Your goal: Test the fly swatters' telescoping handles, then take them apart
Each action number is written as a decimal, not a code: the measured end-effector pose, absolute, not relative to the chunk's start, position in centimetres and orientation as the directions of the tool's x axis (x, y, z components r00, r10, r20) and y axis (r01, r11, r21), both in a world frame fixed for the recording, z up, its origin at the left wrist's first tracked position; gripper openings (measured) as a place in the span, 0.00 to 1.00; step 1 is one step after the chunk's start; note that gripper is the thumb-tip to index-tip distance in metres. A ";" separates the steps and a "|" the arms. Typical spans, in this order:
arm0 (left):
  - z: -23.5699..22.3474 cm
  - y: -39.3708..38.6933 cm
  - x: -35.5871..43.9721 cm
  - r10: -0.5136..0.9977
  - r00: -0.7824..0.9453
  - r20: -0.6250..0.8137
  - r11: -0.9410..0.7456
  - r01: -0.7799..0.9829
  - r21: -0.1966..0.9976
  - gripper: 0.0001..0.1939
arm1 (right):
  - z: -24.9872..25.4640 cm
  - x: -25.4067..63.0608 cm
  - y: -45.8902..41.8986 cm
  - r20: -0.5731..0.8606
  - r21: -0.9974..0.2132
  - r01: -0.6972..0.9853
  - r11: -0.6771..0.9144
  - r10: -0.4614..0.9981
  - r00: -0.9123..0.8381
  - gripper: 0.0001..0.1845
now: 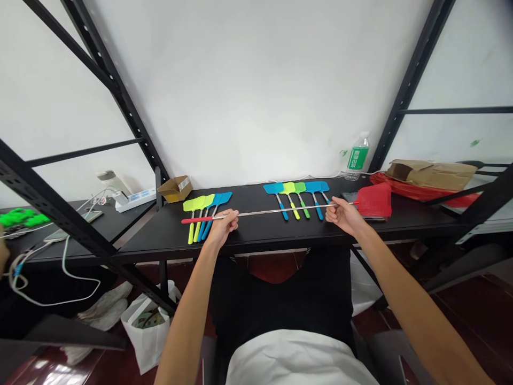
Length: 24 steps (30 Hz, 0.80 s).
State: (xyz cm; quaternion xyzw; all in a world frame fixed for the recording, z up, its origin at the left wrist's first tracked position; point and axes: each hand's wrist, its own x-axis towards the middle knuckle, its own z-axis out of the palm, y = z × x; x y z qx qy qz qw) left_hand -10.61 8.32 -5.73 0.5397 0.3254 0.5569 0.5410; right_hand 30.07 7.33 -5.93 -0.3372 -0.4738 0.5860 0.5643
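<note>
Blk desk (248,199) w/ gap btwn swatter rows (199,204) (297,187), hands (225,225) (343,215) round red swatter (285,210) nr edge (260,248).

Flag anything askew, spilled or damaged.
Slightly odd: a white cable loops loosely below the edge of the left black tabletop. No spill or visible damage; the held red fly swatter with silver metal shaft looks straight.

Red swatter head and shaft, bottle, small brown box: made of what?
Red swatter head: likely matte plastic; even colour. Shaft: probably polished metal; silvery shine. Bottle: clear, glossy, probably plastic; see-through wall with highlights. Small brown box: probably matte cardboard; dull brown folded walls.
</note>
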 end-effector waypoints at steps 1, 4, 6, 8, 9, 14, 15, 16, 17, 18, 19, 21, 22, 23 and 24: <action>-5.7 8.3 -10.6 0.954 0.168 0.247 -0.201 -0.249 0.947 0.22 | -5.9 30.0 7.4 0.140 -0.936 -0.341 0.088 0.982 -0.129 0.23; -5.8 8.4 -10.4 0.955 0.165 0.245 -0.201 -0.246 0.948 0.22 | -6.0 29.9 7.5 0.148 -0.936 -0.338 0.102 0.982 -0.114 0.24; -5.7 8.4 -10.5 0.955 0.155 0.254 -0.209 -0.260 0.943 0.23 | -6.0 30.2 7.6 0.156 -0.935 -0.338 0.111 0.982 -0.108 0.24; -5.5 8.3 -10.6 0.957 0.125 0.262 -0.218 -0.288 0.932 0.23 | -5.8 30.7 7.6 0.164 -0.931 -0.344 0.123 0.982 -0.092 0.24; -5.4 8.2 -10.8 0.959 0.104 0.263 -0.222 -0.302 0.927 0.24 | -5.6 31.1 7.6 0.171 -0.928 -0.348 0.134 0.982 -0.077 0.24; -4.5 7.9 -11.5 0.966 0.033 0.255 -0.231 -0.326 0.917 0.21 | -4.6 33.6 7.4 0.208 -0.911 -0.358 0.206 0.978 0.033 0.22; -4.4 7.9 -11.6 0.966 0.028 0.259 -0.237 -0.320 0.917 0.20 | -4.5 34.0 7.5 0.215 -0.906 -0.360 0.223 0.975 0.062 0.21; -4.3 7.9 -11.6 0.964 0.026 0.264 -0.243 -0.310 0.919 0.19 | -4.4 34.3 7.5 0.224 -0.900 -0.361 0.244 0.970 0.097 0.20; -4.1 7.8 -11.6 0.962 0.026 0.271 -0.251 -0.298 0.921 0.19 | -4.4 34.4 7.6 0.231 -0.894 -0.362 0.263 0.964 0.131 0.19; -4.0 7.8 -11.6 0.960 0.024 0.278 -0.260 -0.286 0.922 0.19 | -4.4 34.5 7.7 0.231 -0.889 -0.366 0.275 0.960 0.160 0.18; -3.8 7.8 -11.6 0.958 0.023 0.286 -0.269 -0.279 0.922 0.19 | -4.5 34.4 7.9 0.223 -0.884 -0.374 0.279 0.957 0.185 0.17; -3.4 7.7 -11.6 0.953 0.024 0.302 -0.283 -0.283 0.916 0.18 | -4.7 34.1 8.1 0.183 -0.873 -0.413 0.261 0.959 0.218 0.16; -3.2 7.6 -11.7 0.950 0.016 0.311 -0.294 -0.290 0.911 0.17 | -4.8 33.8 8.3 0.155 -0.863 -0.442 0.242 0.962 0.225 0.15; -2.9 7.6 -11.9 0.947 -0.003 0.320 -0.306 -0.300 0.904 0.16 | -4.8 33.6 8.4 0.125 -0.851 -0.476 0.223 0.965 0.229 0.15; -2.6 7.5 -12.1 0.945 -0.029 0.327 -0.319 -0.311 0.895 0.14 | -4.9 33.3 8.5 0.097 -0.835 -0.509 0.207 0.967 0.234 0.14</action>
